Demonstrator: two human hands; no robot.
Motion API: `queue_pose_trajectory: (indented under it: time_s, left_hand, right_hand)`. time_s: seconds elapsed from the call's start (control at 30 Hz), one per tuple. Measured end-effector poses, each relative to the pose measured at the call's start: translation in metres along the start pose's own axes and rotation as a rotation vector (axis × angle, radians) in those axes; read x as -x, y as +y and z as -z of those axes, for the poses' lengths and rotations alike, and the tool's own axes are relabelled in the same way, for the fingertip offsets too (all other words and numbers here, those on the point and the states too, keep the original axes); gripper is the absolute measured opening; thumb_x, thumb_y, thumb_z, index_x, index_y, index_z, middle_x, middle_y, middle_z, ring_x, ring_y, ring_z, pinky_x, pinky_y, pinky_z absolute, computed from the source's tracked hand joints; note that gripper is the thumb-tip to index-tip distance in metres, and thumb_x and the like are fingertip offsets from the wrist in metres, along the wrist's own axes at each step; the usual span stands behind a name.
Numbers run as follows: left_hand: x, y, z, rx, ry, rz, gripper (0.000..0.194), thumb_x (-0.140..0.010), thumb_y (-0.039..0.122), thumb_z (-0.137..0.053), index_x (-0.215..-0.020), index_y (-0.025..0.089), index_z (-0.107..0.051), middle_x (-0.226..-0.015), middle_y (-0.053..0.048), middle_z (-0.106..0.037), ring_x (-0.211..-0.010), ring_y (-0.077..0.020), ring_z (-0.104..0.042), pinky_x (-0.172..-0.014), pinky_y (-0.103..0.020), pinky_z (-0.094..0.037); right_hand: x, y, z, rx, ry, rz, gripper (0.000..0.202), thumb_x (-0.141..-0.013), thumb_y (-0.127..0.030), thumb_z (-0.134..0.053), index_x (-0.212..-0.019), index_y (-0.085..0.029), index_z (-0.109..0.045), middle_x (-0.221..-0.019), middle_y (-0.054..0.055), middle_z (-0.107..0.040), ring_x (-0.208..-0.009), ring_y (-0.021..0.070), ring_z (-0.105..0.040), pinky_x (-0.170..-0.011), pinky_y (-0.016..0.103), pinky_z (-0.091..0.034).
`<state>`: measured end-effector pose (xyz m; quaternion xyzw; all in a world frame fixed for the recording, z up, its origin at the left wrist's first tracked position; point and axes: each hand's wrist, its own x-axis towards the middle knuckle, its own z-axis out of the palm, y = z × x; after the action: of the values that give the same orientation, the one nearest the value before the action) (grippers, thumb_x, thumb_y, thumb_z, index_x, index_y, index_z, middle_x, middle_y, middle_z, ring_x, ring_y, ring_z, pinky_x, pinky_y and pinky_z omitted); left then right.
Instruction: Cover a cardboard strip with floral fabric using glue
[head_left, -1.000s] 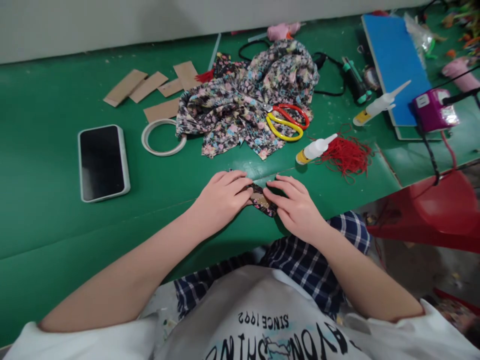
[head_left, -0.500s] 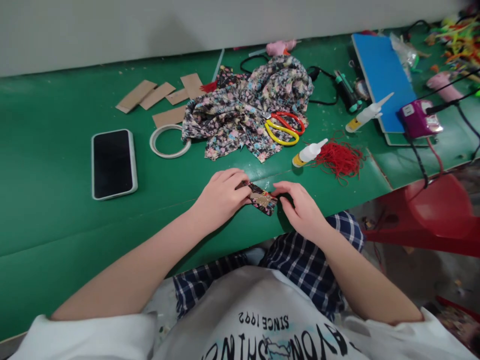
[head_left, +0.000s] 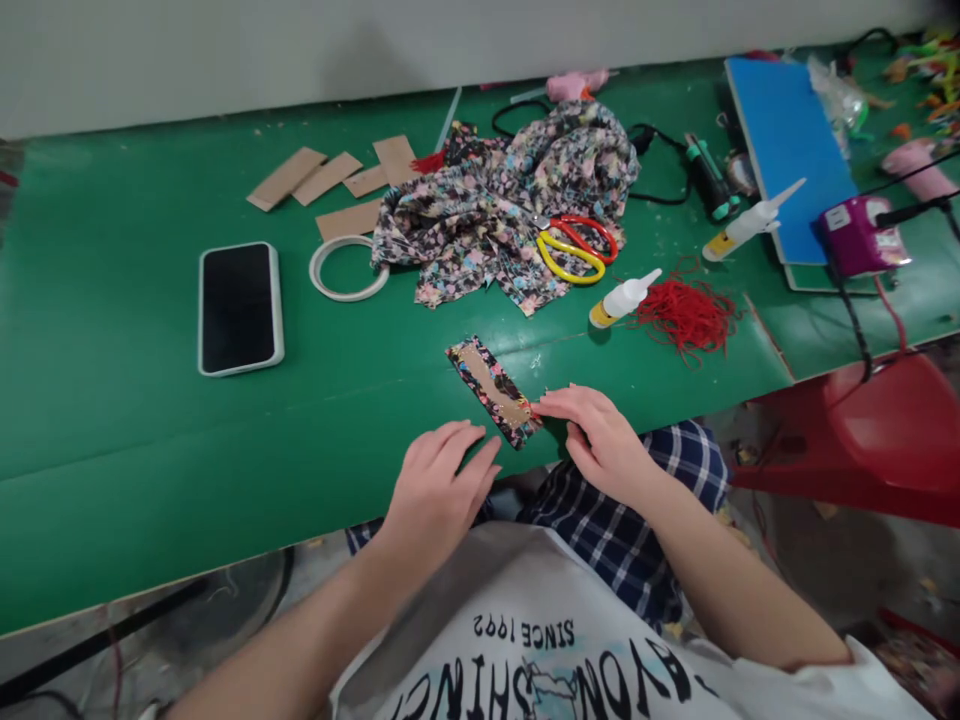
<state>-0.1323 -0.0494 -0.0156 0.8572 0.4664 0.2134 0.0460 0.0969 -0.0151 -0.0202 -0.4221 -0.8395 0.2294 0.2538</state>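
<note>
A small cardboard strip wrapped in floral fabric (head_left: 491,388) lies slantwise on the green table, with tan card showing along its middle. My left hand (head_left: 442,480) is just below and left of it, fingers spread and holding nothing. At the strip's lower right end, my right hand (head_left: 604,440) touches the fabric edge with its fingertips; its fingers are apart. Farther back is a crumpled piece of floral cloth (head_left: 502,200), and scissors (head_left: 577,248) with one red and one yellow handle rest on it.
A phone (head_left: 238,308) and a tape roll (head_left: 349,268) lie at the left, cardboard pieces (head_left: 286,178) behind. To the right are a glue bottle (head_left: 622,300), red string (head_left: 688,315), a second bottle (head_left: 750,225), a blue board (head_left: 795,150) and a purple box (head_left: 862,235).
My left hand has let go of the fabric-covered strip and drawn back toward my body. The whole strip now shows. My right hand has moved slightly down, and the view has shifted a little.
</note>
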Motion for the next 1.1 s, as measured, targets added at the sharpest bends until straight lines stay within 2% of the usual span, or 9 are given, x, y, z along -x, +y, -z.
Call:
queue_pose_trajectory:
  time_s: [0.13, 0.33, 0.47, 0.57, 0.7, 0.83, 0.97, 1.1]
  left_hand:
    - [0.009, 0.013, -0.006, 0.037, -0.02, 0.095, 0.026, -0.082, 0.022, -0.056, -0.108, 0.019, -0.06, -0.104, -0.009, -0.062, -0.102, -0.0248, -0.054, -0.085, -0.041, -0.045]
    - [0.017, 0.008, -0.003, 0.017, 0.031, 0.062, 0.02, -0.081, 0.021, -0.057, -0.101, 0.021, -0.062, -0.1, -0.007, -0.063, -0.1, -0.0233, -0.054, -0.085, -0.041, -0.045]
    - [0.025, 0.005, -0.006, 0.018, 0.031, 0.015, 0.028, -0.081, 0.023, -0.059, -0.109, 0.022, -0.058, -0.104, -0.007, -0.062, -0.102, -0.0228, -0.053, -0.086, -0.04, -0.043]
    - [0.029, 0.006, -0.01, -0.015, 0.024, -0.003, 0.031, -0.081, 0.024, -0.059, -0.113, 0.021, -0.057, -0.104, -0.007, -0.063, -0.101, -0.0224, -0.054, -0.086, -0.039, -0.043]
    - [0.033, 0.007, -0.013, -0.045, 0.059, -0.042, 0.031, -0.08, 0.019, -0.061, -0.111, 0.022, -0.058, -0.101, -0.004, -0.065, -0.1, -0.0205, -0.055, -0.085, -0.036, -0.043]
    - [0.038, 0.006, -0.013, -0.025, 0.096, -0.082, 0.03, -0.079, 0.015, -0.062, -0.107, 0.024, -0.06, -0.099, -0.001, -0.067, -0.1, -0.0183, -0.055, -0.083, -0.033, -0.044]
    - [0.041, 0.007, -0.013, -0.005, 0.176, -0.024, 0.03, -0.076, 0.019, -0.067, -0.104, 0.025, -0.06, -0.097, -0.001, -0.068, -0.099, -0.0189, -0.057, -0.084, -0.035, -0.043]
    - [0.039, 0.009, -0.013, -0.005, 0.182, 0.037, 0.03, -0.076, 0.021, -0.068, -0.104, 0.025, -0.059, -0.094, -0.001, -0.068, -0.095, -0.0191, -0.059, -0.084, -0.036, -0.042]
  right_hand:
    - [0.008, -0.006, -0.006, 0.077, -0.011, 0.073, 0.055, -0.072, 0.0, -0.04, -0.123, -0.019, -0.045, -0.113, 0.006, -0.061, -0.111, 0.0198, -0.05, -0.099, 0.046, -0.04]
    - [0.022, -0.015, -0.014, 0.102, -0.015, 0.153, 0.055, -0.075, -0.002, -0.045, -0.128, -0.018, -0.041, -0.116, 0.006, -0.06, -0.114, 0.0207, -0.048, -0.097, 0.045, -0.043]
    - [0.025, -0.015, -0.016, 0.154, -0.002, 0.108, 0.051, -0.079, -0.019, -0.054, -0.129, -0.017, -0.043, -0.122, 0.008, -0.057, -0.118, 0.0227, -0.045, -0.1, 0.047, -0.039]
    - [0.026, -0.014, -0.017, 0.232, -0.038, 0.121, 0.048, -0.08, -0.03, -0.057, -0.126, -0.018, -0.048, -0.125, 0.007, -0.056, -0.118, 0.0236, -0.045, -0.102, 0.047, -0.037]
    - [0.031, -0.016, -0.021, 0.29, -0.038, 0.15, 0.047, -0.08, -0.025, -0.057, -0.126, -0.02, -0.049, -0.124, 0.005, -0.058, -0.117, 0.0223, -0.046, -0.103, 0.047, -0.037]
    - [0.038, -0.018, -0.026, 0.249, 0.029, 0.16, 0.046, -0.078, -0.018, -0.059, -0.123, -0.024, -0.052, -0.118, 0.003, -0.062, -0.115, 0.0196, -0.049, -0.102, 0.044, -0.04]
    - [0.039, -0.016, -0.032, 0.201, 0.075, 0.157, 0.043, -0.078, -0.019, -0.061, -0.12, -0.025, -0.054, -0.115, 0.003, -0.063, -0.114, 0.0182, -0.051, -0.101, 0.043, -0.041]
    - [0.036, -0.013, -0.037, 0.18, 0.131, 0.169, 0.04, -0.077, -0.019, -0.062, -0.116, -0.025, -0.057, -0.11, 0.003, -0.066, -0.111, 0.0175, -0.055, -0.1, 0.042, -0.042]
